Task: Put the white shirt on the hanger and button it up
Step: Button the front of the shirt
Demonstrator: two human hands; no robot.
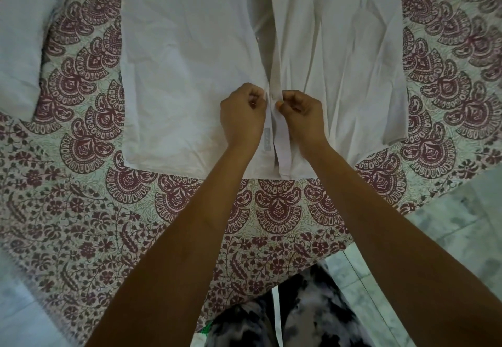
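Seems to be the buttoning step, worked low on the white shirt [190, 47], spread flat and front up on the bed's patterned bedspread [81, 134], collar end cut off by the top of the view. No hanger in sight, so cannot tell whether already inside the shoulders.

Curled left hand [243, 113], pinching the near front edge just above the grey label [267, 140]. Curled right hand [298, 114] likewise, pinching the placket strip opposite. Knuckles almost meeting across the opening, both forearms reaching straight out from the body, wrists low over the cloth. Cannot make out the button or the hole itself between the fingertips.

Above the hands, front edges parted with a small button or two showing, so probably much of the row yet to close. Next: keep the two edges level, push the button through its hole, then shift both pinches up to the following pair without dragging the cloth askew.
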